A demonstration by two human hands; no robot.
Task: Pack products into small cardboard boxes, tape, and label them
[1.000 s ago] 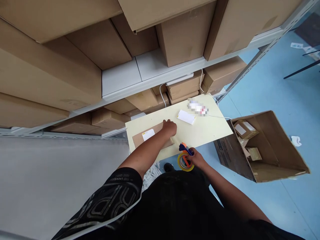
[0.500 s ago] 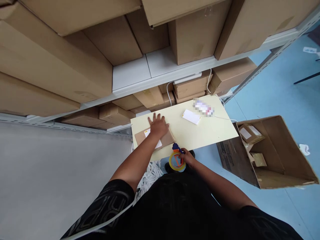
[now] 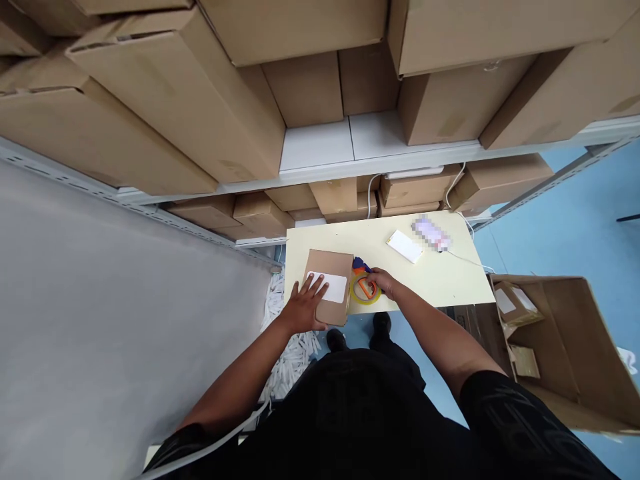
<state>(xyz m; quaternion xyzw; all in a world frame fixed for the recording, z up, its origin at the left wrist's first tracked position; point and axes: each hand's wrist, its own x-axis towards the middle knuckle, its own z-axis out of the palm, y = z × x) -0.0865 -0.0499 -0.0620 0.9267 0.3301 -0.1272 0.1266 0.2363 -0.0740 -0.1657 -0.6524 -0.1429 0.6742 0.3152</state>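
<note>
A flat brown cardboard box (image 3: 331, 261) lies at the front left of the pale yellow table (image 3: 430, 283), a white label (image 3: 336, 288) on its top. My left hand (image 3: 304, 305) rests on the box's near left part, fingers spread over the label's left end. In my right hand (image 3: 382, 283) is a tape dispenser (image 3: 365, 288) with an orange frame, a dark blue head and a roll of yellowish tape. The dispenser is close along the right side of the box; whether its head touches the cardboard I cannot tell.
A white pad of labels (image 3: 405, 246) and a blurred-out item (image 3: 431, 233) with a cable lie on the table's far right. Shelves (image 3: 320, 143) with cardboard boxes rise behind. An open carton (image 3: 575, 333) holding small parcels stands right. Shredded paper (image 3: 293, 360) lies below left.
The box has turned and now lies with its label facing up more plainly. My left hand has moved from its far side to its near left. The dispenser has come up beside it.
</note>
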